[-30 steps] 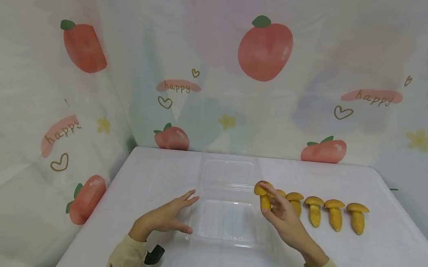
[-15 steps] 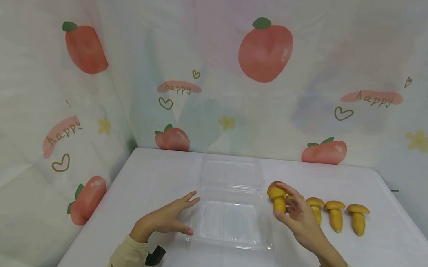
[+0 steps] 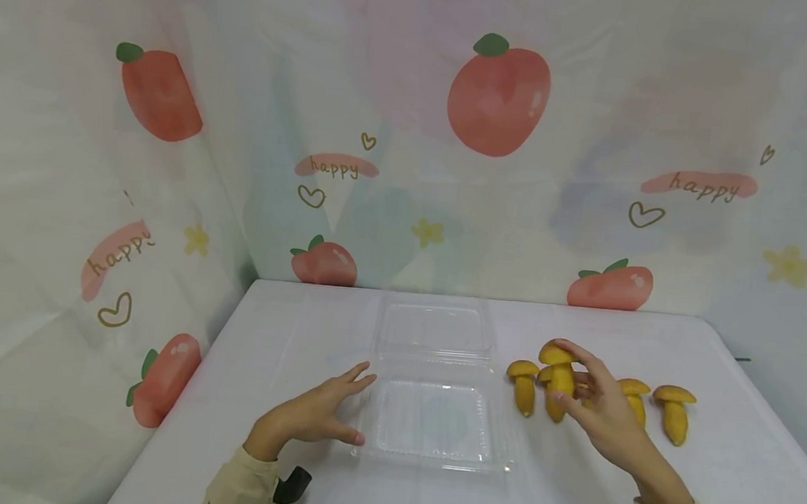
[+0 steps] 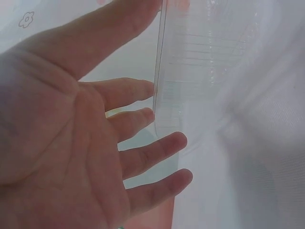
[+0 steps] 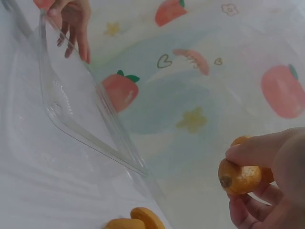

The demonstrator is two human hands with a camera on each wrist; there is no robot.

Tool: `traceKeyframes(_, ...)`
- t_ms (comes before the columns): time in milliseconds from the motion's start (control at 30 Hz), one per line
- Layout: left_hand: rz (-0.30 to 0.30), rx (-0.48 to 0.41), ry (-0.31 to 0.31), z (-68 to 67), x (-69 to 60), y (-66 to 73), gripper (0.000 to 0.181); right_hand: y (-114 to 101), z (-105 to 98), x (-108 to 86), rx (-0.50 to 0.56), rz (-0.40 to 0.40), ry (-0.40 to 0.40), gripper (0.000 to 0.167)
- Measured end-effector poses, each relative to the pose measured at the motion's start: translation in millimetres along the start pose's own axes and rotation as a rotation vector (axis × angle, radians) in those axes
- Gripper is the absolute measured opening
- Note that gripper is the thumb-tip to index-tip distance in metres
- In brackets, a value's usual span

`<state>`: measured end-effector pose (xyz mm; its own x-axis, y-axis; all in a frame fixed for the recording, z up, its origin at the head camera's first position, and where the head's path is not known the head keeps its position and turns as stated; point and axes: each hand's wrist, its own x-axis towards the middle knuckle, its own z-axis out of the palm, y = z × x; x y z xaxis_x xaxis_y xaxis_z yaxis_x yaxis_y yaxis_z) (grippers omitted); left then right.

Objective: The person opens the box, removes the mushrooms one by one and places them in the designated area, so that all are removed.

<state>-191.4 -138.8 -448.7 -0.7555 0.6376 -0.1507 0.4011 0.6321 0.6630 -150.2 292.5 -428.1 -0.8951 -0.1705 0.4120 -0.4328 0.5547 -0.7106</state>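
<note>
A yellow mushroom with a rounded cap is pinched between the thumb and fingers of my right hand, raised over a row of similar mushrooms. In the right wrist view the end of the held mushroom's stem faces the camera. My left hand has its fingers spread at the left side of a clear plastic box. In the left wrist view, fingertips lie at the box's edge; whether they press on it I cannot tell. The box stands with its lid folded back.
On the white table, one mushroom lies right of the box. Another mushroom and the rightmost mushroom lie beyond my right hand, which partly hides others. A printed cloth hangs behind the table.
My right hand has moved to the right with the mushroom, away from the box. The leftmost mushroom of the row has come into view. My left hand has stayed in place.
</note>
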Motion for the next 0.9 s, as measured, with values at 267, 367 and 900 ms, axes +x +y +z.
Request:
traceKeyframes(267, -0.004, 0.014, 0.018, -3.1, -1.6, -0.4, 0.095, 17, -34, -0.3, -0.024, 0.026, 0.01, 0.067)
traceKeyframes(367, -0.004, 0.011, 0.019, -3.9, -3.2, 0.5, 0.096, 23, -46, -2.4, -0.041, 0.061, 0.009, 0.067)
traceKeyframes(900, 0.004, 0.022, 0.017, -1.9, -2.0, 1.1, 0.096, 58, -78, -18.2, -0.147, 0.202, 0.053, 0.067)
